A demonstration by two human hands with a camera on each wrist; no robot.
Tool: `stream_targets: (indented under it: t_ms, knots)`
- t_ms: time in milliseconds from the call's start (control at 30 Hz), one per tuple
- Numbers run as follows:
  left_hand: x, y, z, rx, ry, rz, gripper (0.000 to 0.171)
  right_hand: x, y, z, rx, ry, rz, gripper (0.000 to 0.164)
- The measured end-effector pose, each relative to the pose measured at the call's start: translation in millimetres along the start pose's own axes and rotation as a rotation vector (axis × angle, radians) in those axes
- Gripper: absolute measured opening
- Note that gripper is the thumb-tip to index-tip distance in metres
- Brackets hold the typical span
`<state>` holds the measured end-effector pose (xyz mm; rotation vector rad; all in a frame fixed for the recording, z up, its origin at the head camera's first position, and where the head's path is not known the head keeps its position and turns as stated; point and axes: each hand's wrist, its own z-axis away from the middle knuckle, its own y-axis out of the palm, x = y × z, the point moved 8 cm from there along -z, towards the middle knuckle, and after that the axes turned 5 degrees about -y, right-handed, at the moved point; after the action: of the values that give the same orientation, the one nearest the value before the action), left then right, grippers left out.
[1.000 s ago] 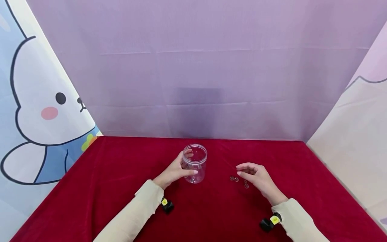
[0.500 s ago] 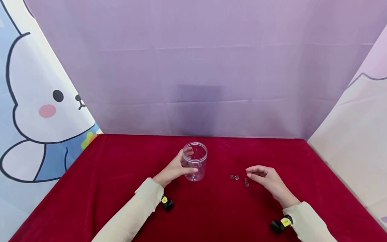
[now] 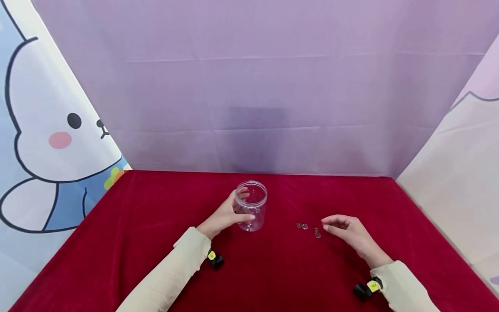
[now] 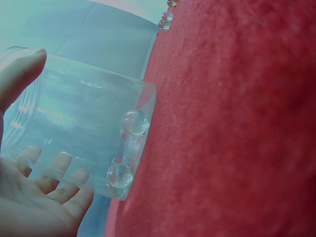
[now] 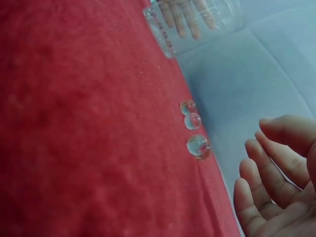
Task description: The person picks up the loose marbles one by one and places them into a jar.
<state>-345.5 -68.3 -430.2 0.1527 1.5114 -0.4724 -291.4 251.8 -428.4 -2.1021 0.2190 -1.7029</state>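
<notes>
Head view: we see the left hand [image 3: 224, 216] gripping the clear jar [image 3: 259, 212] on red cloth [image 3: 273, 268], the right hand [image 3: 355, 236], thumb and fingers apart, apparently empty, near four clear marbles [image 3: 305, 226] that one careless nudge could send rolling.

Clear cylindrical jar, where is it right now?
In the head view, the clear cylindrical jar is near the middle of the red cloth, held in the left hand, with the small clear balls off to its right.
</notes>
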Motion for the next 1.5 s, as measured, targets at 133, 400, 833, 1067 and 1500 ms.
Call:
stream_targets:
  t_ms: [133, 400, 833, 1067, 1500]
  knots:
    - [0.1, -0.5, 0.5, 0.0, -0.004, 0.001, 0.089, -1.6, 6.5, -0.1, 0.046, 0.002, -0.026, 0.032]
    - [1.5, 0.5, 2.3, 0.002, -0.015, 0.01, 0.084, -8.7, 14.6, 0.8, 0.123, 0.041, -0.071, 0.032]
    - [1.6, -0.3, -0.3, 0.014, -0.011, 0.02, 0.087, -16.0, 17.5, -1.7, 0.129, 0.057, -0.075, 0.031]
    - [0.5, -1.5, 0.5, 0.0, -0.009, 0.015, 0.086, -19.0, 20.2, -4.2, 0.143, 0.085, -0.056, 0.032]
    - [-0.3, -0.8, 1.3, 0.004, -0.01, 0.018, 0.086, -14.8, 23.5, -5.3, 0.115, 0.085, 0.059, 0.027]
